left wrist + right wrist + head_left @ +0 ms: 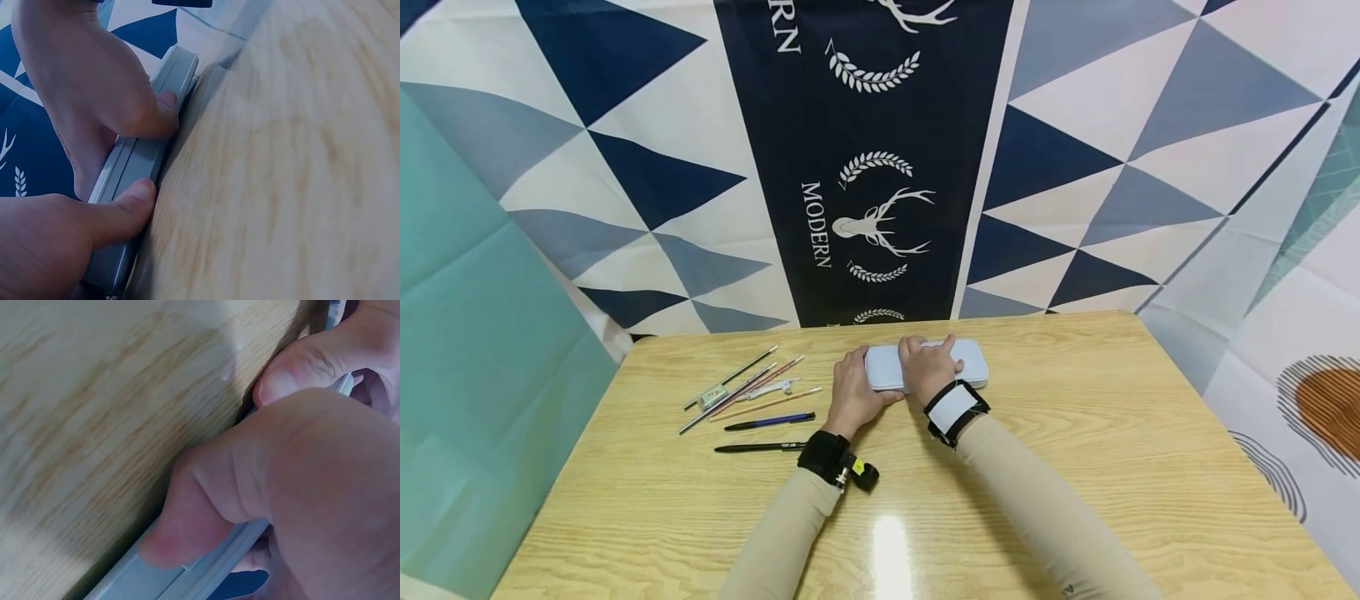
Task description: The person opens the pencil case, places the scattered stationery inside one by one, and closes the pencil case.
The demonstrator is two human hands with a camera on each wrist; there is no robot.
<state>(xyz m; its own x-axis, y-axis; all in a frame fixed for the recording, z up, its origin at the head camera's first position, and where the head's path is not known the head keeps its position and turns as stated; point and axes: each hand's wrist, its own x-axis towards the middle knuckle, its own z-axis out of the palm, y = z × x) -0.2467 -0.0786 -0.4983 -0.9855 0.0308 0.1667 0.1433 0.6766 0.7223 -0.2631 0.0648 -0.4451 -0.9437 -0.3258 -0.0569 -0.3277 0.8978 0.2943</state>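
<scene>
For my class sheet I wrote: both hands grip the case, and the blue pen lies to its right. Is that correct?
Not quite: the head view shows the blue pen lying to the left of the case, not its right. The left hand and right hand do grip it.

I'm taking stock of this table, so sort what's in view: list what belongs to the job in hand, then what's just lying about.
In the job, judging by touch: pale case, held by the left hand and right hand.

Seemingly just lying about, in neither hand: blue pen, black pen, pencils, white compass, small block.
</scene>
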